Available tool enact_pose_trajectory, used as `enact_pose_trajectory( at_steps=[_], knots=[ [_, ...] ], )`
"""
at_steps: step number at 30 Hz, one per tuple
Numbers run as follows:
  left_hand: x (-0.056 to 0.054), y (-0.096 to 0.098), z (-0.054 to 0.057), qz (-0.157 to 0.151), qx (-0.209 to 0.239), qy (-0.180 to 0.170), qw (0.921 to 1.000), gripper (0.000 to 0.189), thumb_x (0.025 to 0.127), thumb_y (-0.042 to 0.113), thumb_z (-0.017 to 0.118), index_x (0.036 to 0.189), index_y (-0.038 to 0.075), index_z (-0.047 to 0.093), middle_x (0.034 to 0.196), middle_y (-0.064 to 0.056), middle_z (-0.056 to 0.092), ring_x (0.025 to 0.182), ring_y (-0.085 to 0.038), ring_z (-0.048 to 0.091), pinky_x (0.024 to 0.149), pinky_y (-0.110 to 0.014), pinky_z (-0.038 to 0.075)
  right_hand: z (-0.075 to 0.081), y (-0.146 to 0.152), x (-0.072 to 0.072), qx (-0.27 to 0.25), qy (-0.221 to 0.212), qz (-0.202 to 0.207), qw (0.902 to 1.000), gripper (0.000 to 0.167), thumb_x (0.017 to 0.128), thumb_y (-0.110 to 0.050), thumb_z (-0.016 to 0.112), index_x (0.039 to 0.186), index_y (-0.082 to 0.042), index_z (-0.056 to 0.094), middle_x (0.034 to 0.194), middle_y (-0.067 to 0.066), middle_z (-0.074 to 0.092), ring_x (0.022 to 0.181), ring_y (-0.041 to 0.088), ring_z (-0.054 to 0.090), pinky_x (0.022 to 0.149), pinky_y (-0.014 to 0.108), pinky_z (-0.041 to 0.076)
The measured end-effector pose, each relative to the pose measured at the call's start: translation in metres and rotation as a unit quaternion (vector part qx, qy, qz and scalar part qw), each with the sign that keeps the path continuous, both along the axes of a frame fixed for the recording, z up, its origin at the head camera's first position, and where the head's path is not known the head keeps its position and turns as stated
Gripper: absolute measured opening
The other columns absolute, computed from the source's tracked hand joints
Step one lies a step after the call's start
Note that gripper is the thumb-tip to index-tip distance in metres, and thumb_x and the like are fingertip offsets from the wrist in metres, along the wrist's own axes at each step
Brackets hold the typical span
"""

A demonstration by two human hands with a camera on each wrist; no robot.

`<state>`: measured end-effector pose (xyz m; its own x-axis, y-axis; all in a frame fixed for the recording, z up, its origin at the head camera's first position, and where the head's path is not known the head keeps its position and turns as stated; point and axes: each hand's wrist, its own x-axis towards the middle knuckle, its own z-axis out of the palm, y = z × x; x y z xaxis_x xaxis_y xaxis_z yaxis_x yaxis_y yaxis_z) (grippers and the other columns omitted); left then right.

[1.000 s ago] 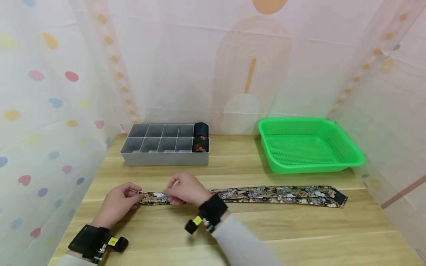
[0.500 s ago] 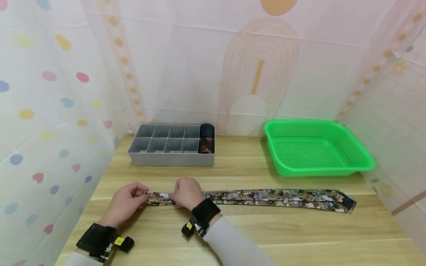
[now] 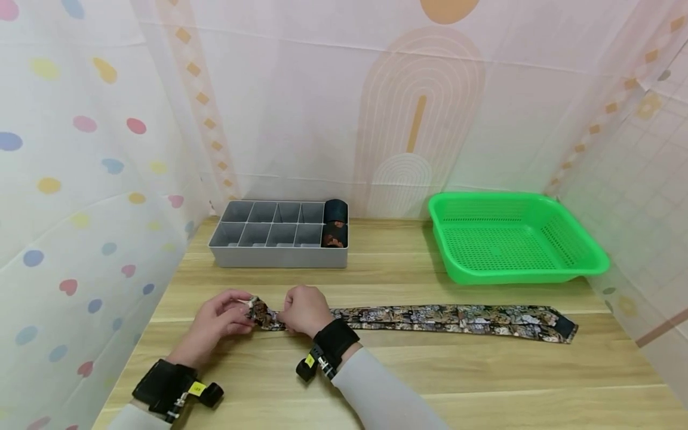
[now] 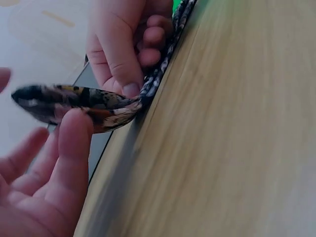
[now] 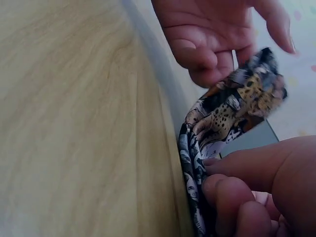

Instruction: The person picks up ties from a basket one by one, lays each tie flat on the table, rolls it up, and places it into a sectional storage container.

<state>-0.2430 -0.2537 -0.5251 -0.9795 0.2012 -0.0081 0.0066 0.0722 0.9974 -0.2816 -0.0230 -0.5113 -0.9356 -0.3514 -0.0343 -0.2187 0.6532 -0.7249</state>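
Observation:
A necktie (image 3: 408, 315) with an animal-print pattern lies stretched across the table, its wide end with a dark tip at the right. My right hand (image 3: 306, 312) pinches it near its narrow end, thumb (image 5: 247, 165) over the folded cloth and other fingers curled under. Left of that pinch, the narrow end stands up off the table, bent toward the right. My left hand (image 3: 226, 316) is at this raised end, one finger (image 4: 74, 128) touching the cloth while others are spread apart from it.
Behind the hands is a grey divided box (image 3: 279, 257), with dark rolled fabric (image 3: 335, 234) in its two right-hand compartments. A green perforated basket (image 3: 457, 272) stands at the back right. Patterned curtains hang around the wooden table (image 3: 484, 382).
The left hand has lifted the necktie's narrow end and folded it toward the right. The right hand has moved from hovering over the tie to pinching it. The camera view has shifted slightly.

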Motion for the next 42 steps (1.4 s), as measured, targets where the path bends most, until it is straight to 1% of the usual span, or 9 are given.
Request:
enact_pose_trajectory(
  at_steps=[5,7,12,16,19,28,32,36,42],
  knots=[
    [-0.001,0.005,-0.003,-0.041,0.026,0.016,0.9987,0.029,0.101,-0.005,0.054,0.127,0.003,0.062,0.108,-0.003,0.073,0.093,-0.016,0.076,0.082,-0.033,0.065,0.004,0.009,-0.005,-0.069,-0.088,0.043,0.9928,0.023,0.092,-0.010,0.079,0.076,-0.012,0.062,0.054,-0.004,0.063,0.046,0.008,0.060,0.051,0.021,0.049],
    [-0.001,0.008,-0.003,-0.048,-0.013,0.042,0.9979,0.033,0.096,-0.010,0.057,0.128,-0.005,0.061,0.109,-0.009,0.072,0.092,-0.016,0.075,0.080,-0.032,0.065,0.007,0.017,-0.009,-0.119,-0.146,0.076,0.9793,0.013,0.091,-0.003,0.077,0.093,-0.007,0.064,0.062,0.001,0.067,0.051,0.011,0.064,0.051,0.023,0.053],
    [0.002,0.018,-0.002,-0.077,-0.121,0.087,0.9858,0.036,0.094,-0.006,0.067,0.130,-0.006,0.063,0.117,-0.023,0.071,0.092,-0.015,0.075,0.076,-0.032,0.063,0.015,0.039,-0.020,-0.180,-0.248,0.157,0.9386,0.041,0.089,0.002,0.071,0.127,-0.008,0.057,0.077,0.006,0.067,0.061,0.017,0.067,0.058,0.027,0.057],
    [0.006,0.023,-0.002,-0.096,-0.191,0.092,0.9726,0.039,0.096,0.004,0.072,0.135,0.007,0.067,0.123,-0.017,0.069,0.095,-0.012,0.072,0.075,-0.029,0.060,0.020,0.049,-0.024,-0.186,-0.273,0.167,0.9290,0.032,0.096,-0.017,0.074,0.125,-0.015,0.059,0.088,0.006,0.069,0.065,0.020,0.069,0.060,0.030,0.060],
    [0.008,0.026,-0.002,-0.096,-0.228,0.103,0.9635,0.041,0.097,0.006,0.073,0.137,0.012,0.068,0.121,-0.010,0.067,0.093,-0.009,0.069,0.074,-0.028,0.059,0.022,0.050,-0.023,-0.191,-0.266,0.143,0.9339,0.022,0.100,-0.026,0.073,0.116,-0.013,0.064,0.090,0.005,0.070,0.065,0.019,0.069,0.060,0.029,0.061],
    [-0.001,0.039,0.000,-0.087,-0.279,0.117,0.9492,0.049,0.092,0.007,0.079,0.138,0.011,0.065,0.119,-0.008,0.067,0.087,-0.007,0.066,0.076,-0.025,0.057,0.015,0.052,-0.022,-0.124,-0.198,0.072,0.9696,0.011,0.094,-0.011,0.075,0.089,-0.008,0.066,0.070,0.004,0.067,0.056,0.014,0.065,0.053,0.025,0.056],
    [-0.014,0.055,0.004,-0.083,-0.360,0.148,0.9174,0.059,0.085,0.017,0.089,0.138,0.009,0.064,0.109,-0.004,0.064,0.080,-0.007,0.057,0.071,-0.025,0.049,0.010,0.053,-0.023,-0.032,-0.144,0.075,0.9862,0.022,0.091,-0.017,0.080,0.078,-0.014,0.063,0.060,-0.003,0.061,0.053,0.010,0.058,0.054,0.022,0.046],
    [-0.022,0.065,0.008,-0.082,-0.420,0.188,0.8839,0.040,0.080,0.018,0.091,0.116,0.014,0.073,0.097,0.000,0.060,0.080,-0.010,0.050,0.073,-0.029,0.045,0.006,0.051,-0.024,0.000,-0.112,0.078,0.9906,0.027,0.089,-0.023,0.083,0.074,-0.017,0.061,0.057,-0.006,0.055,0.054,0.010,0.054,0.056,0.023,0.041],
    [-0.031,0.061,0.009,-0.087,-0.440,0.189,0.8733,0.024,0.078,0.013,0.089,0.091,0.019,0.069,0.088,0.002,0.057,0.078,-0.012,0.049,0.074,-0.031,0.044,-0.008,0.055,-0.022,-0.036,-0.072,0.079,0.9936,0.021,0.095,-0.028,0.078,0.082,-0.018,0.065,0.059,-0.006,0.062,0.050,0.010,0.058,0.054,0.024,0.046]
  ],
)
